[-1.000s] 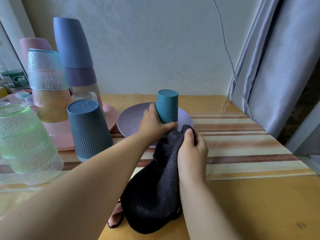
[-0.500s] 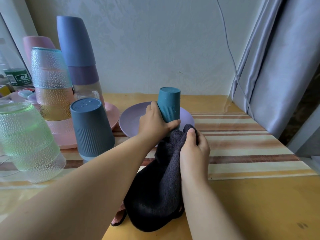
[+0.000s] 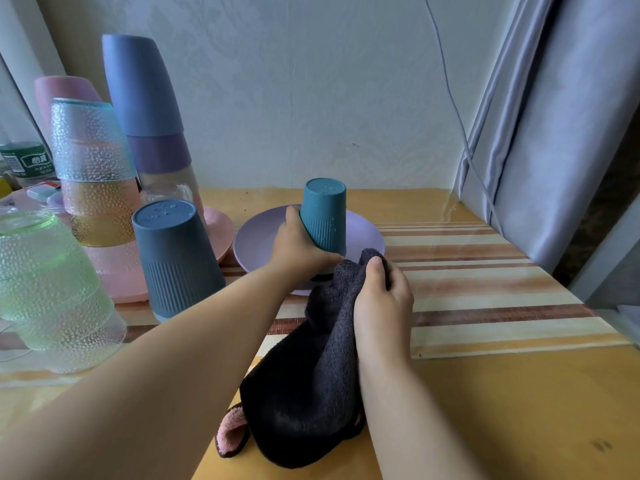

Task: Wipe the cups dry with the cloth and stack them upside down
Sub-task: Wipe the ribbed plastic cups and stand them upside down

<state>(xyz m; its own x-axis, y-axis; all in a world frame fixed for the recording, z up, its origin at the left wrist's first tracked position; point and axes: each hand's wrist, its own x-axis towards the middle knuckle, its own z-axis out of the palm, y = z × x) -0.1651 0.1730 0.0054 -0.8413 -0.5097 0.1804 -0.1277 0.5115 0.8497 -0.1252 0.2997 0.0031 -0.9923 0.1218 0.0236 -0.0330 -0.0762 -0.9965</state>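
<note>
A teal ribbed cup [image 3: 324, 213] stands upside down over the lilac plate [image 3: 256, 244], with water drops on its side. My left hand [image 3: 294, 251] grips its lower part. My right hand [image 3: 381, 299] holds a dark cloth [image 3: 311, 382] bunched against the cup's rim; the cloth hangs down to the table. A slate-blue ribbed cup [image 3: 173, 254] stands upside down to the left. Behind it rise stacks of inverted cups: blue over purple [image 3: 145, 98] and textured glass ones [image 3: 90, 161].
Inverted green glass cups [image 3: 45, 289] stand at the near left. A pink plate [image 3: 221, 233] lies behind the slate-blue cup. A curtain [image 3: 554, 133] and a thin cable hang at the right. The wooden table [image 3: 519, 410] has a striped mat [image 3: 485, 289].
My left hand has tilted and turned the teal cup slightly while my right hand keeps the cloth at its rim. The view has shifted a little.
</note>
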